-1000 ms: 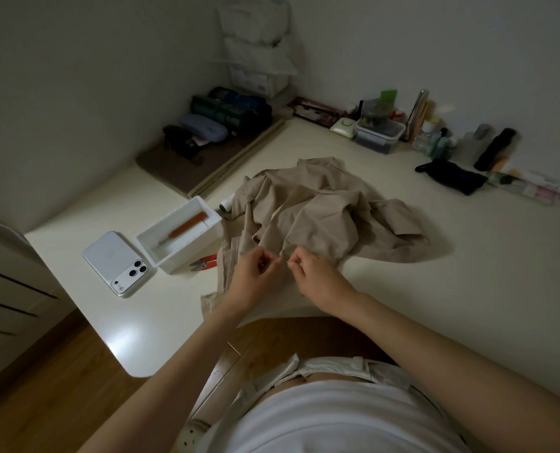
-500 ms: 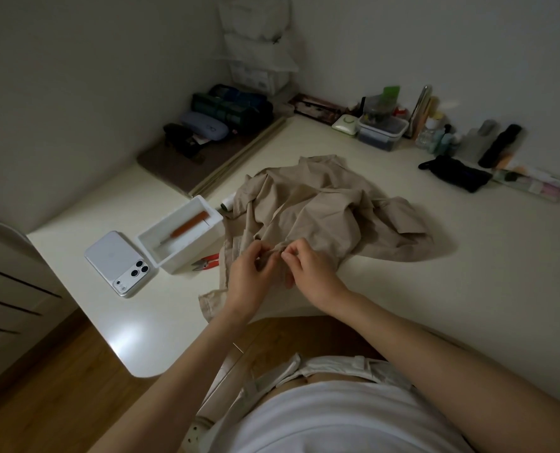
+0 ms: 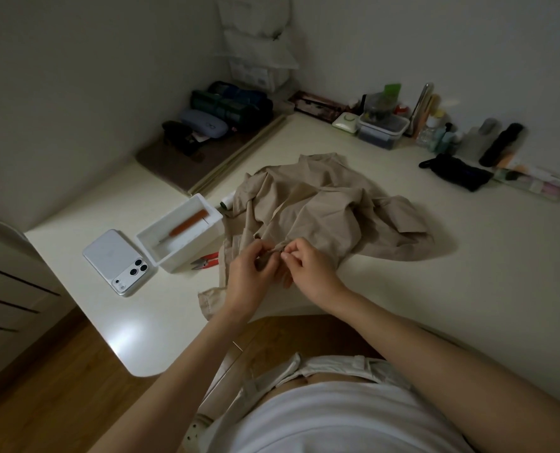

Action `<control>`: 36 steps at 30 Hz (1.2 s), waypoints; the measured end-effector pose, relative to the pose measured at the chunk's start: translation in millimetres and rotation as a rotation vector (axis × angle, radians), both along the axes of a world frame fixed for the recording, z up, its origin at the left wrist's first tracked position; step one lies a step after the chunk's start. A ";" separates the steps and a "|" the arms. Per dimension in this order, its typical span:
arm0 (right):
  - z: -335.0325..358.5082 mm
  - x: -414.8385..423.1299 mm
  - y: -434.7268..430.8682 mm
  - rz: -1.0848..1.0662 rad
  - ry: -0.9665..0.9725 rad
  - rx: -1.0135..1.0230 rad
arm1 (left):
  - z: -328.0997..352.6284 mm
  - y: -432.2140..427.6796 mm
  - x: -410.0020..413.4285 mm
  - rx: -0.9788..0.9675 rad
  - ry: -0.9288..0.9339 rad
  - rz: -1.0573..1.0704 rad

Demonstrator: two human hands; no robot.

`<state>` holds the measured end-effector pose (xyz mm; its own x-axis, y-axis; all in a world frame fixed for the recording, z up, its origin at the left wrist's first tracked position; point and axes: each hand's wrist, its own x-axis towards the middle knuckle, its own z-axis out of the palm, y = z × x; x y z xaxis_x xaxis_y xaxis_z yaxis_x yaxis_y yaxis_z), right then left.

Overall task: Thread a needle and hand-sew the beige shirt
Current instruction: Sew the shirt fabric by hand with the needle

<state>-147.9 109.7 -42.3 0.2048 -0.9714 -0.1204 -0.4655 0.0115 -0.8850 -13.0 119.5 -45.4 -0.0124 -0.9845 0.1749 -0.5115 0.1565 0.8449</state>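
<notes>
The beige shirt (image 3: 324,204) lies crumpled on the white table (image 3: 468,256), its near edge hanging toward me. My left hand (image 3: 249,276) pinches a raised fold of the shirt at its near edge. My right hand (image 3: 308,266) is right beside it, thumb and fingers pinched together at the same fold. The needle and thread are too small to make out between my fingers. A thread spool (image 3: 227,201) peeks out from under the shirt's left side.
A white box (image 3: 187,253) holding an orange-handled tool (image 3: 187,225) stands left of the shirt, with red snips (image 3: 206,260) in front and a white phone (image 3: 116,261) further left. Bottles, containers and pouches line the far wall. The table's rounded corner is at lower left.
Both hands have moved slightly away from me onto the shirt's fold and come closer together; the fold is now bunched up between them.
</notes>
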 end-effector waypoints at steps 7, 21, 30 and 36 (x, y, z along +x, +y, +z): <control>0.8 -3.2 0.7 0.074 -0.020 0.039 | 3.1 -4.3 7.8 0.064 0.024 0.104; 7.0 -2.8 -0.2 0.066 -0.003 -0.018 | 10.0 -2.5 5.1 0.111 0.072 0.028; 1.8 -8.8 1.4 0.083 -0.015 0.007 | 9.7 -2.7 6.7 0.135 0.073 -0.075; 8.5 -18.5 -6.7 -0.033 0.060 -0.147 | 10.3 -4.4 14.1 0.115 -0.037 -0.120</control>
